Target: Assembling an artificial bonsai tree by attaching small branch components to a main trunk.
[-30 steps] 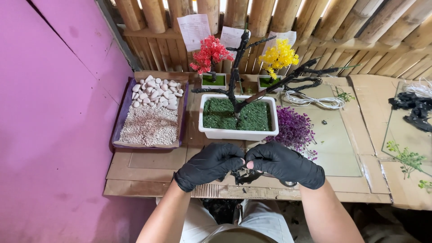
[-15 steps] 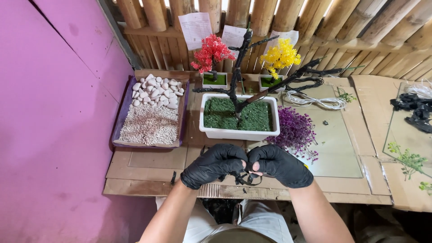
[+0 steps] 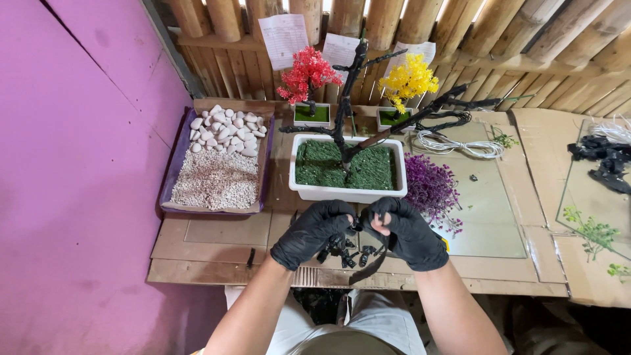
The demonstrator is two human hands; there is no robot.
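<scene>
Cardboard bench (image 3: 217, 246): gloved hands (image 3: 314, 231) (image 3: 407, 233) have risen toward white planter (image 3: 348, 192).

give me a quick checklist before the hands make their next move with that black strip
1. Both hands gloved: ok, left hand and right hand wear black gloves.
2. Grip on black strip: ok, pinched between both hands, tail hanging loose.
3. White planter upright: ok, bare black tree stands in its green moss.
4. Small black pieces near: ok, on the cardboard under the hands.
5. Purple foliage out of the way: ok, beside the planter.
6. What the fingertips are doing to the strip: cannot tell.
</scene>
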